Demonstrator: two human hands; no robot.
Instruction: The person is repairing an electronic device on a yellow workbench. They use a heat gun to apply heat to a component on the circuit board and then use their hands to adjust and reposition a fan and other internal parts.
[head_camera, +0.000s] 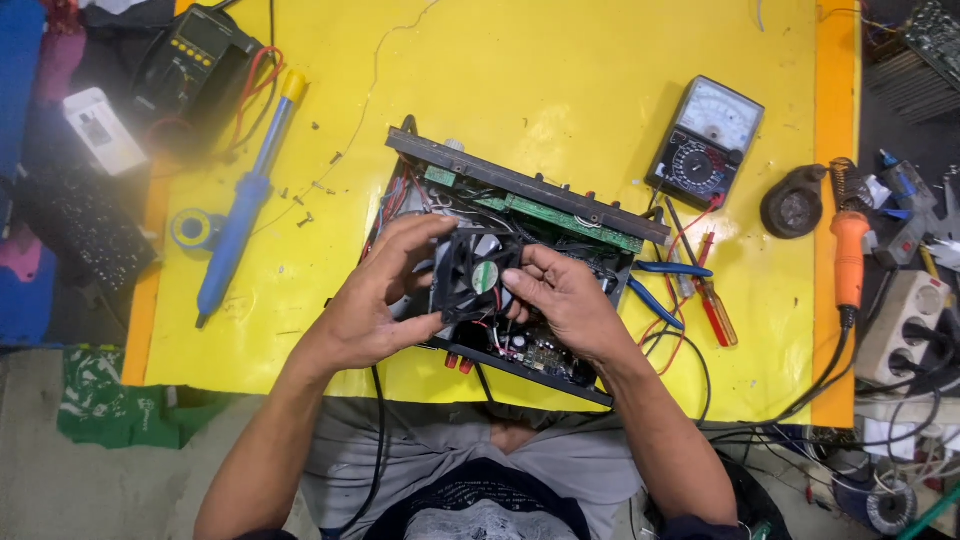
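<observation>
Our two hands meet over the opened device, and both are closed on the same small part. Our left hand (375, 300) grips the black cooling fan (478, 275) by its left edge, thumb below and fingers curled over the top; our right hand (565, 300) pinches its right edge. The fan is lifted and tilted above the black chassis (530, 372), with thin red and black wires hanging from it into the circuit boards below. We judge that the fan is now being fitted to, or taken from, its place inside; which of the two, we cannot tell. The next move calls for a steady grip and care for these short wires, so that they are not pulled.

Just right of the chassis lie blue-handled pliers (660, 290) and a red screwdriver (716, 312). Farther on the yellow surface (560, 70) we see small loose screws (305, 195) and a blue soldering iron (240, 215) at the left, an analog multimeter (706, 140) at the right, and an orange soldering iron (849, 255) beyond it. A digital multimeter (190, 55) lies at the far left corner.
</observation>
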